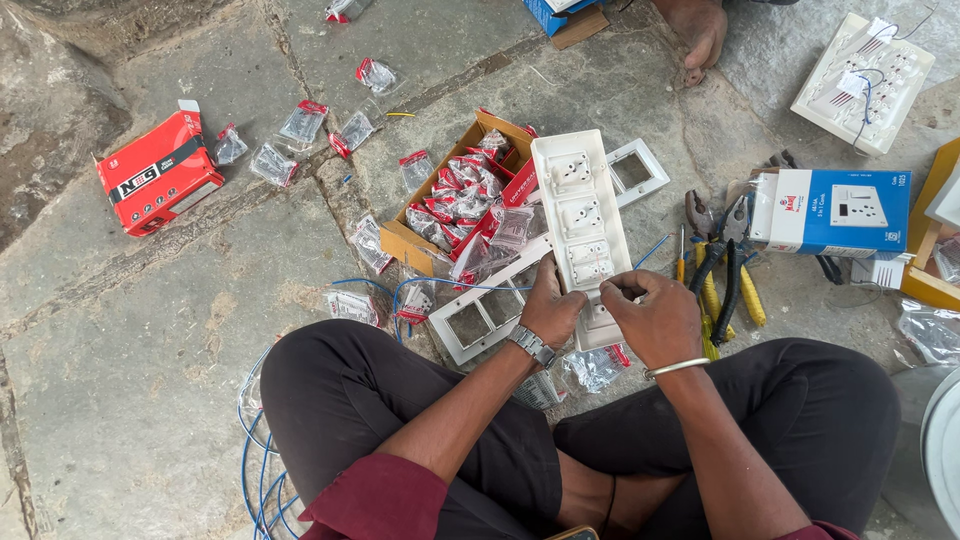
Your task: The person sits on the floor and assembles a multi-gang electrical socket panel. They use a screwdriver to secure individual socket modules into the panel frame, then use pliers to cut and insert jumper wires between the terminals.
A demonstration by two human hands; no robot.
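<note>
I hold a long white switch plate [583, 225] fitted with sockets and switches, its near end in both hands above my crossed legs. My left hand [551, 308], with a wristwatch, grips its near left edge. At the near right edge my right hand [655, 315], wearing a metal bangle, pinches the plate with fingertips on a module. An empty white frame [480, 320] with square openings lies under the plate on the stone floor.
An open cardboard box [455, 200] of small packets sits beyond the plate; loose packets [300, 125] lie around. A red box [158, 172] is at left. Pliers and screwdrivers [720, 270], a blue box [835, 212], a wired board [865, 80], blue wire [255, 470], another person's foot [698, 35].
</note>
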